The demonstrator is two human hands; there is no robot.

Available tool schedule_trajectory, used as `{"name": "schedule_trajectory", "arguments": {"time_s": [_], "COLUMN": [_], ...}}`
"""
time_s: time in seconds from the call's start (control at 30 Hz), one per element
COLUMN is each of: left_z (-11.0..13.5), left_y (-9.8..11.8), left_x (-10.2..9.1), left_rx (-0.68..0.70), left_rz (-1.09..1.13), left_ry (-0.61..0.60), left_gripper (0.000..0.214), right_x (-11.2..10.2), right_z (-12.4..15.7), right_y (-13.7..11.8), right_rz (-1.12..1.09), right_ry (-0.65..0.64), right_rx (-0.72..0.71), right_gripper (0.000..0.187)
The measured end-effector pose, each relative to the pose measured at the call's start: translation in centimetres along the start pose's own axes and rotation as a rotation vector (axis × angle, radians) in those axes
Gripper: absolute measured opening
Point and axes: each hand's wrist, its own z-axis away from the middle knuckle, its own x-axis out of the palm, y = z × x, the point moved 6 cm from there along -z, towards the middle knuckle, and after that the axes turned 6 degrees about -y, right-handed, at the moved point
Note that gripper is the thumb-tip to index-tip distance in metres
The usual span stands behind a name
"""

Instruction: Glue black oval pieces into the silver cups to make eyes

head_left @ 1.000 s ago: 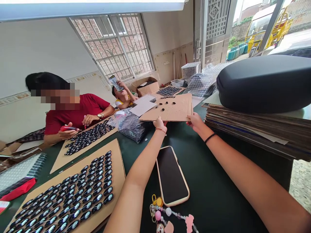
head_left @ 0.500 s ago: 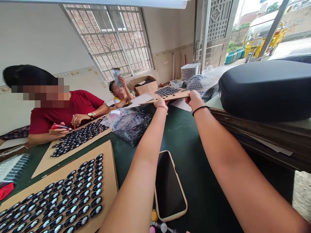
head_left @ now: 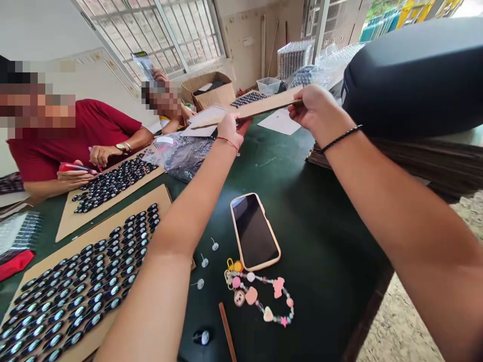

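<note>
Both my hands stretch out over the dark green table [head_left: 320, 221] with a flat cardboard sheet [head_left: 264, 104] between them. My left hand [head_left: 231, 129] is closed on its near left edge, and my right hand [head_left: 312, 104] grips the right end. The sheet is raised and tilted, its visible face bare brown. Beyond it lies a board of dark pieces [head_left: 249, 98]. Nearer to me are a phone [head_left: 255, 231] in a pale case and a beaded strap [head_left: 267, 314].
At left, glossy black oval pieces [head_left: 79, 301] stand in rows on cardboard. A co-worker in a red shirt [head_left: 101, 118] holds a red tool [head_left: 75, 167] over another board. A black case [head_left: 415, 75] sits on stacked cardboard [head_left: 407, 156] at right. A second person sits farther back.
My view has tipped downward, bringing the whole beaded strap and several small loose pieces into sight. The cardboard sheet is now tilted, with its bare face showing, still between both hands.
</note>
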Motion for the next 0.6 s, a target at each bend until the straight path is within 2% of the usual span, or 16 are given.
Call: {"name": "schedule_trajectory", "arguments": {"time_s": [0.13, 0.23, 0.3, 0.37, 0.47, 0.53, 0.6], "left_z": [5.3, 9.8, 12.7, 15.7, 20.8, 24.6, 28.7], "left_y": [2.1, 3.6, 4.4, 5.1, 6.0, 6.6, 7.7], "left_x": [0.3, -0.2, -1.3, -3.2, -7.7, -11.2, -14.6], "left_rx": [0.022, 0.010, 0.003, 0.013, 0.018, 0.005, 0.008], "left_rz": [0.007, -0.015, -0.029, -0.028, -0.023, -0.064, -0.098], "left_ry": [-0.131, -0.149, -0.128, -0.083, 0.047, 0.128, 0.197], "left_gripper": [0.020, 0.020, 0.018, 0.015, 0.016, 0.021, 0.025], "right_x": [-0.5, -0.3, 0.0, 0.5, 1.4, 1.7, 2.3], "right_z": [4.6, 8.9, 12.3, 16.4, 23.6, 28.5, 32.9], "right_y": [-1.6, -2.2, -1.7, -0.2, 3.3, 5.6, 7.7], "right_rz": [0.009, -0.019, -0.042, -0.048, -0.108, -0.167, -0.173], "right_ry": [-0.034, -0.088, -0.110, -0.135, -0.198, -0.247, -0.377], "right_rx": [0.011, -0.083, -0.169, -0.211, -0.167, -0.093, 0.047], "right_gripper": [0.016, 0.016, 0.016, 0.016, 0.024, 0.035, 0.040]}}
